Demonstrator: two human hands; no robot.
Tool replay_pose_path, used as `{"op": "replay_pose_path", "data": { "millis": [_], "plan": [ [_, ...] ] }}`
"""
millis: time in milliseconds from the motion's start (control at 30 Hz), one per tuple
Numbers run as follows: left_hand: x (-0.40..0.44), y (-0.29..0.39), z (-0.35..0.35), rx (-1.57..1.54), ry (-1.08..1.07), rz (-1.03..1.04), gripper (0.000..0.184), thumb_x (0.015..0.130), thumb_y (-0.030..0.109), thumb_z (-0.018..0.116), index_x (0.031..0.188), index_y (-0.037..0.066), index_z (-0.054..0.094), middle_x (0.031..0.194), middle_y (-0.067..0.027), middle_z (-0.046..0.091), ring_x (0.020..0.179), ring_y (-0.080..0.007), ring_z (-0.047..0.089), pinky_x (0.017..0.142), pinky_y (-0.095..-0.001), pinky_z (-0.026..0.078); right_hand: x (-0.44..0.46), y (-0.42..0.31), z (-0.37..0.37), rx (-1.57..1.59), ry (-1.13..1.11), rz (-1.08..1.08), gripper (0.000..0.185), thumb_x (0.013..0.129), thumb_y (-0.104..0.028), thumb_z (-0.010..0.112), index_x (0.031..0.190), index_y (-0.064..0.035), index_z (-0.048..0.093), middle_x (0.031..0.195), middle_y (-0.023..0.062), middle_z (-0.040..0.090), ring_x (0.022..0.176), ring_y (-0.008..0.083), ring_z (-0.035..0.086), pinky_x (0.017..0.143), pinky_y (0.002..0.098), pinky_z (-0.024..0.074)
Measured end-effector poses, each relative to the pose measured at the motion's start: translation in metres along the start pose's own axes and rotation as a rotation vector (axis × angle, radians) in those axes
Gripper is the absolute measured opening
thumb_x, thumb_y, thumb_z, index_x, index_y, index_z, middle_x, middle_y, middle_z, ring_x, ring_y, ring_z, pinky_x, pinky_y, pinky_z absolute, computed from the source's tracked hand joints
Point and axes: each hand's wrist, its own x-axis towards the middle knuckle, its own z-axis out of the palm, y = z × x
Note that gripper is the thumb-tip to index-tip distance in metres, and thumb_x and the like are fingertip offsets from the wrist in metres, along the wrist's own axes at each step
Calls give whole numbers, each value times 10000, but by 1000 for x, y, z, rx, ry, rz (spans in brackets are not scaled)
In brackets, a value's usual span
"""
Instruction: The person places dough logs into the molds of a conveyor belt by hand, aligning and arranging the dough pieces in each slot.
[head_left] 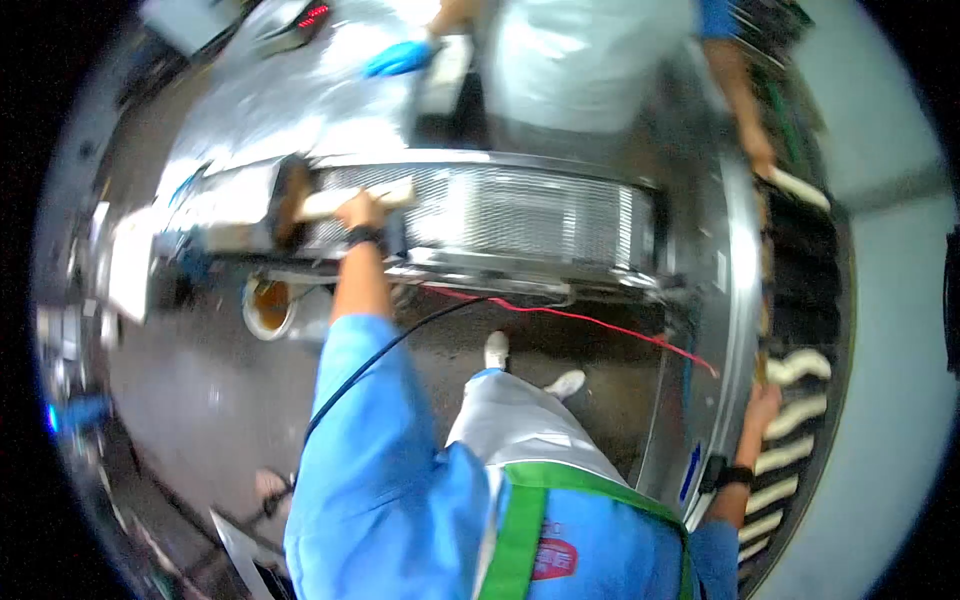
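Observation:
My left hand (361, 209) is closed around a long pale, dough-like strip (326, 204) above a metal mesh conveyor (520, 210). The strip's left end points into the dark opening of a metal housing (238, 205). At the right, my right hand (763, 404) reaches over the side rail to a row of pale strips on a dark surface. Its fingers are closed at the near end of the uppermost curved strip (799, 367). Blur softens the fingertips. More pale strips (788, 455) lie below that hand.
Opposite, a co-worker in a white apron (560, 65) has a blue-gloved hand (398, 59) over the metal table and another hand (757, 150) at a pale strip (800, 189). A red cord (590, 318) and black cable hang before me. A white bucket (268, 307) stands below.

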Motion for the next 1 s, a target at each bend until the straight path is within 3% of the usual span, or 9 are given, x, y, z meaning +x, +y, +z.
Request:
{"op": "replay_pose_path", "data": {
  "millis": [100,400,433,500,533,733,933,967,1000],
  "plan": [
    [-47,-27,-44,-97,-327,748,620,685,327,576,1152,8,321,1126,-148,397,1023,-247,414,854,-323,354,-14,3,4,-23,273,-245,205,682,-164,552,704,38,526,693,179,501,698,334,482,655,415,387],
    [-213,66,-160,-999,-757,385,370,738,221,526,1009,-18,446,936,-118,510,834,-183,517,700,-285,435,7,-4,-6,-46,279,-242,215,703,-226,515,810,-41,539,807,89,512,826,221,468,746,377,315],
    [-279,83,-162,-556,-590,1199,352,757,197,504,1019,-28,436,958,-129,506,888,-193,510,751,-306,435,6,-2,-7,-36,253,-233,209,703,-225,514,803,-43,536,810,87,512,825,220,466,748,375,313],
    [-261,134,-132,-920,-1147,373,381,764,177,454,1075,-36,398,974,-165,504,883,-233,519,795,-374,425,13,-3,-8,-4,235,-242,203,703,-227,511,793,-46,527,829,78,508,835,216,458,759,374,307],
    [-270,150,-105,-806,-1238,631,386,760,177,452,1079,-32,398,969,-166,511,844,-239,537,775,-379,440,14,-1,-7,1,243,-225,203,703,-227,511,793,-46,527,829,78,508,835,216,458,759,374,307],
    [-497,267,-2,-794,-2016,579,368,801,182,426,1119,1,382,1020,-135,491,899,-220,507,787,-331,424,18,8,-9,61,165,-240,207,697,-209,535,825,-46,534,903,74,506,883,205,443,797,379,287],
    [-635,269,146,-129,-2022,1213,531,727,263,529,1168,25,354,993,-85,484,901,-175,465,799,-293,374,20,12,-14,154,216,-272,173,682,-177,553,764,-36,494,799,86,476,847,226,446,765,372,303],
    [-636,253,203,171,-1243,1745,499,717,252,509,1172,112,362,1133,-138,385,1009,-293,395,801,-395,358,21,12,-15,173,204,-261,168,679,-175,555,761,-41,496,799,84,477,847,225,446,763,372,303],
    [-637,241,209,242,-989,1872,545,676,287,549,1178,187,364,1142,-132,373,1013,-337,372,796,-451,340,22,14,-15,196,193,-250,163,676,-173,557,759,-46,498,798,83,478,847,225,446,762,371,303]
  ]
}}
